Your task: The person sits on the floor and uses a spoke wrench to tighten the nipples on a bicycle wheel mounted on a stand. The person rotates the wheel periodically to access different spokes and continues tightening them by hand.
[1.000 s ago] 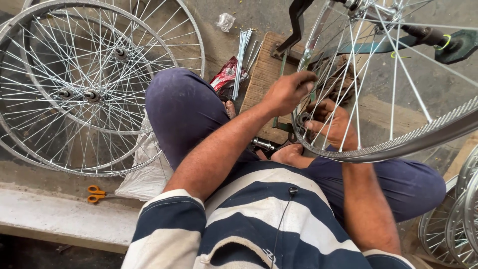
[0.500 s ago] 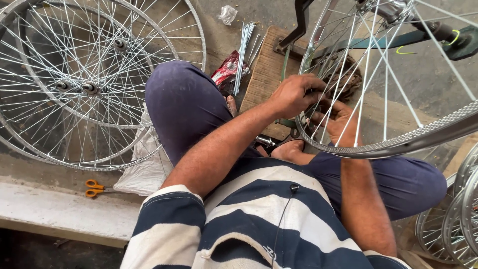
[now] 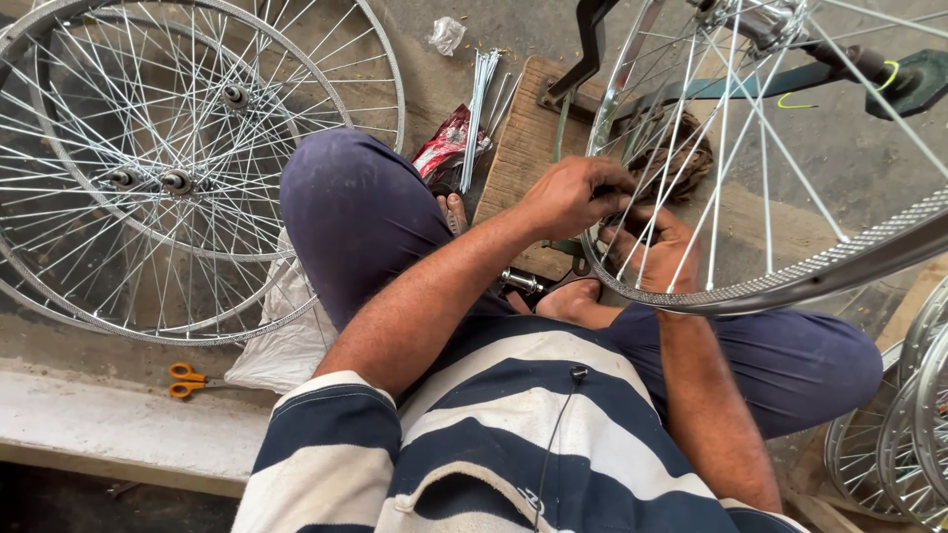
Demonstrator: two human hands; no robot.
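Little has shifted since a second ago: both hands stay at the same spot on the rim, and the left hand has curled a bit tighter over it.

Biggest thing in view is the stack of spoked wheels (image 3: 168, 178) leaning at the person's left, hubs near each other, parked out of the way. Next, the wheel being worked on (image 3: 780, 281), held up in a dark stand (image 3: 592, 49) so the rim sits at lap level and can turn freely; its hub (image 3: 770, 20) is at the top edge of the view. The stand is fixed to a wooden board (image 3: 518, 148) on the floor, probably to keep it steady.

Person sits low, knees apart, wheel between them. Left hand (image 3: 573, 192) is closed over the rim from outside, fingers curled around the spokes there. Right hand (image 3: 657, 252) is behind the spokes, inside the wheel, fingers bent at the same place; can't tell if it grips a small tool or only a spoke. Hands are close together, nearly touching, one on each side of the rim to brace it.

Smaller bits: white bag (image 3: 286, 336) by the left knee, bundle of loose spokes (image 3: 479, 99) and a red packet (image 3: 444, 148) on the floor within reach, orange-handled scissors (image 3: 188, 380) on the concrete ledge (image 3: 118, 424).
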